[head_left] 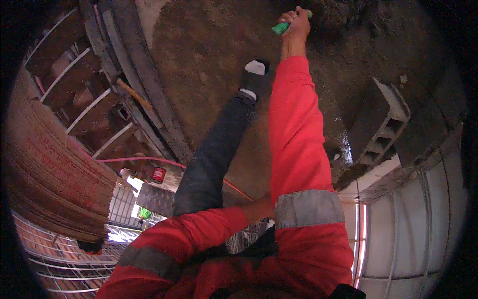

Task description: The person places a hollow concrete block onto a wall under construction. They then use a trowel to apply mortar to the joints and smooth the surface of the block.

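Observation:
At the top, my right hand grips a green handle over wet, brown-grey mortar or concrete; any working end of the tool is not clear. My right arm is stretched out in a red sleeve with a grey band. Lower down, my left hand reaches behind that arm, its fingers hidden. Between my arms and the left side, my leg in dark trousers extends onto the surface, with a dark-and-white shoe or sock at its end.
Long grey boards border the left, beside white bars, a pink hose, a red can and stacked brown sheets. A hollow concrete block stands at the right, near a pale panelled wall.

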The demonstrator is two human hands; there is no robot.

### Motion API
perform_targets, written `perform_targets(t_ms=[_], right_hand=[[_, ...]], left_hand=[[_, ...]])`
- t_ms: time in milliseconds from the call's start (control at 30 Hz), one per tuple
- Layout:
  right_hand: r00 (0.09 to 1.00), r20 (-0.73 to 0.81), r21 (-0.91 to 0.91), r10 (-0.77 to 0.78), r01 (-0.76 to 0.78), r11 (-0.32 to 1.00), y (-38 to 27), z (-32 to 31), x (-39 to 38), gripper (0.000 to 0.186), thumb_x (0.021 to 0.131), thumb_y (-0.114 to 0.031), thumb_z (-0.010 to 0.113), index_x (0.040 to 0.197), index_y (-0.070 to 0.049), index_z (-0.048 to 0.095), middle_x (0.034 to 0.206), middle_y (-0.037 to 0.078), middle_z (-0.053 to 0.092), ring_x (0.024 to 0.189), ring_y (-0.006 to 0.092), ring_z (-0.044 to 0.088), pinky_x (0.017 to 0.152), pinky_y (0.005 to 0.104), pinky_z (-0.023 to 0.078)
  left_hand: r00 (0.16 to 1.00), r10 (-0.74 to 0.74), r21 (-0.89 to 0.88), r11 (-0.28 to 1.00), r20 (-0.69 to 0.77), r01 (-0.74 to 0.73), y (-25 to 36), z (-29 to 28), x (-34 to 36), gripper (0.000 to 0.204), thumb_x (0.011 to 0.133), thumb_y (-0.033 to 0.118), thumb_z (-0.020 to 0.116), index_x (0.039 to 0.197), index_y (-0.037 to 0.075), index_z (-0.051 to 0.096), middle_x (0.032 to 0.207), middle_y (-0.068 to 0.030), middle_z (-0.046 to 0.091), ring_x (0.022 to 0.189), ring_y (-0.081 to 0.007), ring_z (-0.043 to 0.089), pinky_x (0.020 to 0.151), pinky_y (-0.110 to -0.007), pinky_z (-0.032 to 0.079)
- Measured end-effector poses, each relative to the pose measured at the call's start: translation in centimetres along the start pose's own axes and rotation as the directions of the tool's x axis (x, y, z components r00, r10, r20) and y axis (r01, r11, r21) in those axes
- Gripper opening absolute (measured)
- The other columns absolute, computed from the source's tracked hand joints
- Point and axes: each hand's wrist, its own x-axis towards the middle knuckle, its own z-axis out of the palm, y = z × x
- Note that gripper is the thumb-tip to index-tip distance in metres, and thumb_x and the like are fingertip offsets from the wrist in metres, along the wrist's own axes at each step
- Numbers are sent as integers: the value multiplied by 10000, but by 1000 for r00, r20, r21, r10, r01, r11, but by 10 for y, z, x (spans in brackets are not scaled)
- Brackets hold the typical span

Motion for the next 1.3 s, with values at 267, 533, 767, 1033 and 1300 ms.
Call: perform_targets(t_ms=[267, 533, 767, 1033, 1300], right_hand=[[998, -2, -247, 70, -68, 967, -73, -61, -99, 139, 816, -172, 570, 862, -92, 466, 567, -2, 387, 438, 115, 376, 403, 288, 350], [986, -5, -448, 164, -149, 882, -236, -227, -295, 198, 787, -233, 658, 777, -106, 507, 616, 6, 503, 483, 117, 488, 413, 275, 388], [977, -208, -811, 39, -194, 551, -376, -458, -460, 354, 788, -380, 621, 861, -35, 585, 702, 85, 584, 581, 186, 542, 514, 334, 430], [835, -447, -894, -320, -422, 148, -489, -686, -557, 456, 774, -413, 603, 1001, -17, 590, 959, 246, 604, 916, 384, 585, 799, 452, 465], [545, -365, -860, -755, -509, 49, -495, -833, -516, 352, 789, -317, 598, 973, -21, 547, 837, 221, 619, 808, 419, 592, 692, 494, 468]], left_hand=[[996, -54, 101, 993, -74, 61, 3, 36, 8, 323, 739, 336, 604, 932, 77, 627, 870, -170, 599, 805, -335, 576, 749, -455, 451], [568, -391, 471, 882, 725, 6, -68, 109, 31, 312, 761, 273, 563, 931, 17, 622, 936, -200, 615, 880, -352, 589, 765, -444, 469], [546, -585, 780, 578, 600, -240, -79, 120, 2, 340, 787, 312, 560, 932, 10, 622, 938, -223, 613, 878, -379, 593, 773, -462, 470], [258, -887, 921, 345, 384, -183, -79, 138, 6, 352, 818, 347, 539, 945, 29, 624, 970, -223, 604, 905, -367, 585, 786, -468, 462], [516, -709, 865, 478, 481, -151, -68, 175, 53, 332, 815, 328, 553, 972, 39, 603, 915, -203, 598, 837, -382, 585, 763, -465, 464]])
